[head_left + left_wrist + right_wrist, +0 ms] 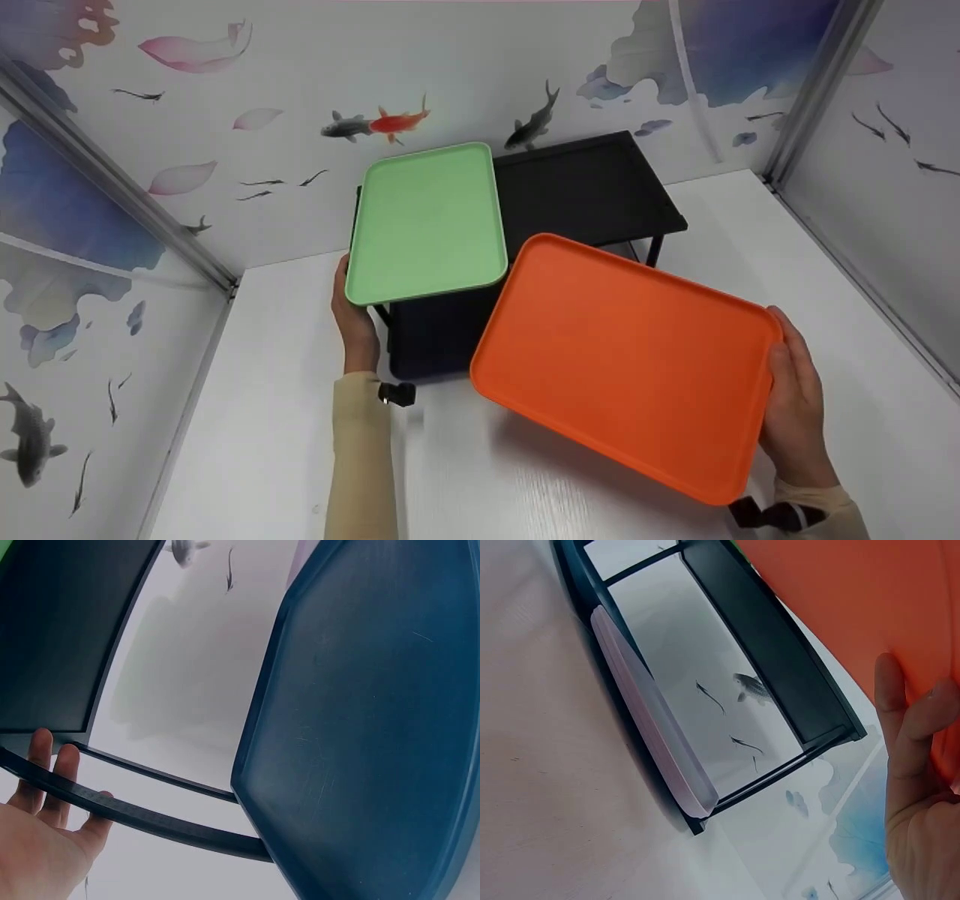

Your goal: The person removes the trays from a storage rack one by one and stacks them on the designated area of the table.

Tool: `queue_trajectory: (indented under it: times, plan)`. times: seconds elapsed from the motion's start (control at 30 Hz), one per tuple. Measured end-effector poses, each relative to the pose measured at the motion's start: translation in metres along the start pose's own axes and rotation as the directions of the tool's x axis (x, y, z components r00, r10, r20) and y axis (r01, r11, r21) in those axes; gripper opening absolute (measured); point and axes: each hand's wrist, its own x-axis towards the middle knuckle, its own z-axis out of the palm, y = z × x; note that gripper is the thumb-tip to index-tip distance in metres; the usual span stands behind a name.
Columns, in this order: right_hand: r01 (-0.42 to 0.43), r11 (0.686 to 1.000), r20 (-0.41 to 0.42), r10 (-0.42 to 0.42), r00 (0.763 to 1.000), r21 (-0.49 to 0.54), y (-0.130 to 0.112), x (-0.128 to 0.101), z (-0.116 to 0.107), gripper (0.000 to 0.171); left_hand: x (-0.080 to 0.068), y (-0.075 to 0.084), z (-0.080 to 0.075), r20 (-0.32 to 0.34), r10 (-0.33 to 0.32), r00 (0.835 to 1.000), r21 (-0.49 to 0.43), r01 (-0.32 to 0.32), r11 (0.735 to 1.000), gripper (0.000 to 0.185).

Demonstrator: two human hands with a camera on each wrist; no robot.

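Orange plastic comes first: the orange tray point(626, 364) hangs tilted above the white counter point(285, 450), nearest to the person. The right hand point(799, 405) holds it by its right short edge, thumb on the upper face and fingers point(911, 735) curled under the bottom, so the tray stays in the air with its far corner toward the rack.

Further back, the left hand point(352, 319) is at the near left corner of the green tray point(427, 221). Its fingers point(45, 765) look nearly straight behind a black bar, so I judge that they support and do not grasp. This tray lies on the top shelf of the black rack point(592, 187), a little over the front edge. Below it, on the lower level, a dark blue tray point(367, 727) lies.
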Motion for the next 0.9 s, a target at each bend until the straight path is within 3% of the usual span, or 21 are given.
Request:
queue_trajectory:
  times: [0.17,0.43,0.9]
  plan:
    - [-0.013,1.000,0.004,0.013,1.000,0.013,0.0005,-0.0003,0.0002,0.053,-0.0013,0.0006,0.0009,-0.003,-0.006,1.000,-0.009,0.006,1.000,0.047]
    - [-0.040,0.999,0.023,0.040,0.999,0.014,0.0001,-0.0008,0.0006,0.053,-0.0012,-0.0021,0.0016,-0.020,0.046,0.999,0.003,-0.046,0.999,0.046]
    - [-0.040,0.998,0.013,0.040,0.999,-0.041,0.0024,-0.0027,0.0035,0.053,0.0003,-0.0024,0.0003,-0.002,0.013,1.000,0.006,-0.013,1.000,0.047]
